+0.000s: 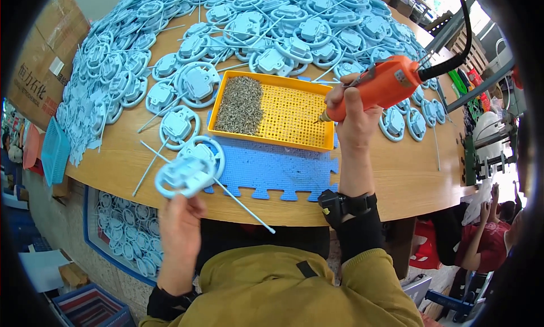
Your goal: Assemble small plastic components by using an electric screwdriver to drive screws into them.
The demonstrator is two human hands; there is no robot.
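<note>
My left hand (182, 216) grips the near rim of a light-blue ring-shaped plastic part (186, 173) with a boxy centre. The part is slightly blurred and sits above the table at the left end of a blue foam mat (272, 168); a thin rod reaches from beside it toward the table edge. In my right hand (356, 120) is a red electric screwdriver (385, 83). Its bit points left and down, over the right end of a yellow tray (289, 140). Small metal screws (241, 106) fill the tray's left part, and its perforated bottom shows on the right.
Similar light-blue parts (246, 26) are heaped across the back and left of the wooden table (408, 179). A crate (93, 233) below the left edge holds more. The screwdriver's black cable (467, 32) hangs at the right. Another person (484, 242) is at the far right.
</note>
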